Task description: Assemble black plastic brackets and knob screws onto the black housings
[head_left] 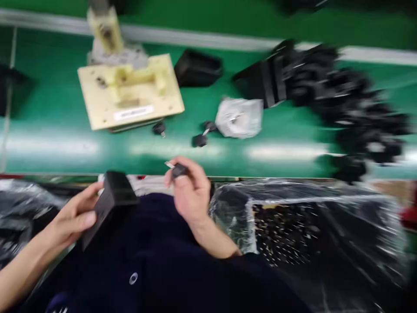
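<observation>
My left hand point(76, 215) grips a black box-shaped part point(112, 198) by its side, below the front edge of the green table. Between the fingers and thumb of my right hand point(192, 191) is a small black key-like piece point(179, 170) with a metal blade pointing up and left. On the table beyond my hands lie a single black key point(159, 128) and a pair of similar keys point(200, 140). A clear plastic bag point(239, 117) with small metal bits rests just right of them.
A cream fixture point(133, 93) stands at the back left, beside a black block point(198, 68). Many black parts point(345, 87) are heaped on the right of the green table point(289, 143). Below, a plastic-lined bin point(286, 234) holds many small dark pieces. More plastic point(29, 195) lies at left.
</observation>
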Motion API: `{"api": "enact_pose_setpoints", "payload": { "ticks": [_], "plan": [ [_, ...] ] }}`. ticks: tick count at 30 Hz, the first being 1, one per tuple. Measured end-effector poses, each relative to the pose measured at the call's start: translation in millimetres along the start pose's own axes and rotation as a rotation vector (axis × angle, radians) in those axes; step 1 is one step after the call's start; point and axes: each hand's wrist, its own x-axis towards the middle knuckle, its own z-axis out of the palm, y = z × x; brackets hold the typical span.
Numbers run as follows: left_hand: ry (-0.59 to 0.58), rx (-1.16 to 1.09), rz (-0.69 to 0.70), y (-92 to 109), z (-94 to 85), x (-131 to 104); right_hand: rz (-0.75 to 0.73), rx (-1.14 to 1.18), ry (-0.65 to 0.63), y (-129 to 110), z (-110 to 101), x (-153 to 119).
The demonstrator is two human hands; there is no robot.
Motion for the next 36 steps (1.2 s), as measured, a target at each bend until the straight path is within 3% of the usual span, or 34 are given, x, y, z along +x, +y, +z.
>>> {"api": "enact_pose_setpoints", "payload": {
  "ticks": [2,5,8,11,17,27,33,36],
  "plan": [
    [0.105,-0.095,-0.030,-0.5,-1.4,-10.6,0.003,-0.049,-0.088,-1.7,-4.0,4.0],
    [0.232,-0.148,-0.022,-3.3,0.0,1.4,0.046,-0.033,-0.266,-4.4,-0.3,0.9],
    [0.253,-0.108,0.058,-9.2,5.2,17.1,0.107,0.077,-0.413,-7.1,8.1,-5.0],
    [0.242,-0.026,0.152,-15.6,10.2,22.9,0.147,0.149,-0.480,-5.3,13.2,-6.2],
    [0.312,0.069,0.106,-21.6,15.1,26.4,0.167,0.119,-0.427,-1.2,12.1,-5.0],
    [0.344,-0.061,-0.002,-20.2,18.2,25.7,0.117,0.024,-0.316,1.4,7.4,-0.3],
    [0.149,-0.162,-0.080,-20.3,11.2,29.9,0.051,0.027,-0.315,0.3,1.5,5.5],
    [0.026,-0.236,-0.060,-17.6,11.0,32.3,-0.036,-0.093,-0.251,1.8,-1.0,8.7]
  ]
}}
